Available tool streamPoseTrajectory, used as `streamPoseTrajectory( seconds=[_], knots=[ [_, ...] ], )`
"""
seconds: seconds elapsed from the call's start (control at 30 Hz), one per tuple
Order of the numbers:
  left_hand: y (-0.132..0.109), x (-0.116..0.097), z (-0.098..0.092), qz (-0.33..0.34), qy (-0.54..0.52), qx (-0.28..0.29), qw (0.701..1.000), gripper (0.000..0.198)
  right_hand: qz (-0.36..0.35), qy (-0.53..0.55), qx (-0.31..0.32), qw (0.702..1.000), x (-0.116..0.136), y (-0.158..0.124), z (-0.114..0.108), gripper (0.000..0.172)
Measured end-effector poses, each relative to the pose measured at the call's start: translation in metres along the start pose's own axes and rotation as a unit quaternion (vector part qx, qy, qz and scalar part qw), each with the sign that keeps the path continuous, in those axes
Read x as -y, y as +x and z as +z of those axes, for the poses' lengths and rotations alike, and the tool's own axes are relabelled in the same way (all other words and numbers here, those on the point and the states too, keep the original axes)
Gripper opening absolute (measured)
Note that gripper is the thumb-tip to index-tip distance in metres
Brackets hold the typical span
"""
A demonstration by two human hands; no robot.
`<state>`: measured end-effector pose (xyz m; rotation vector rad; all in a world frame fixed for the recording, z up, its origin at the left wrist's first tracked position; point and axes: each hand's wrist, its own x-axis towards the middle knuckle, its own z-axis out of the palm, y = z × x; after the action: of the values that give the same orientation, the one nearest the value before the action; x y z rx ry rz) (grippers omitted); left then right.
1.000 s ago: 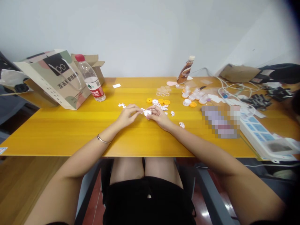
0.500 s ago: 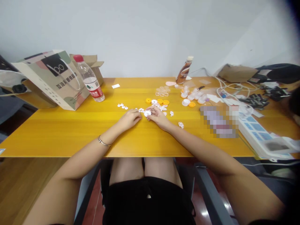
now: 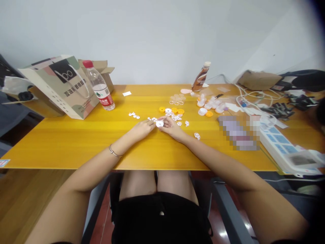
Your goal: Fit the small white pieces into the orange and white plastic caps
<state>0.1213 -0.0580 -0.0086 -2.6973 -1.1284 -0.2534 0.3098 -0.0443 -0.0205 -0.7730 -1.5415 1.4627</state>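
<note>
Between the fingers and thumb of my right hand is a white round cap, held a little above the table. My left hand is close beside it on the left, its fingers curled together at the cap's edge; whatever they pinch, if anything, is too small to see. Just beyond my fingertips lie small white pieces, partly hidden. More small white pieces are to the left. White perforated discs lie behind my right hand, next to a row of yellow caps and a white cap.
Clear rings and clear-topped parts stand farther back. A water bottle and paper bag are at left, a brown drink bottle at the back. Cables and a white power strip occupy the right.
My left hand has moved slightly right, closer to the white cap. My right hand still holds the cap in nearly the same place. The whole view has shifted a little.
</note>
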Motion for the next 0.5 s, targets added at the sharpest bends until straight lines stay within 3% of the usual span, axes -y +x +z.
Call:
streamPoseTrajectory(
  seconds=[0.2,0.4,0.5],
  knots=[
    [-0.001,0.009,0.008,-0.013,-0.051,-0.027,0.998,0.025,0.010,0.015,-0.027,0.999,0.003,-0.001,-0.003,0.036],
    [-0.003,0.016,0.008,-0.116,-0.025,-0.083,0.990,0.026,-0.013,0.037,-0.116,0.993,0.000,0.004,-0.006,0.038],
    [-0.004,0.017,0.010,-0.134,-0.015,-0.081,0.988,0.031,-0.033,0.048,-0.153,0.987,0.001,0.007,-0.011,0.039]
  ],
)
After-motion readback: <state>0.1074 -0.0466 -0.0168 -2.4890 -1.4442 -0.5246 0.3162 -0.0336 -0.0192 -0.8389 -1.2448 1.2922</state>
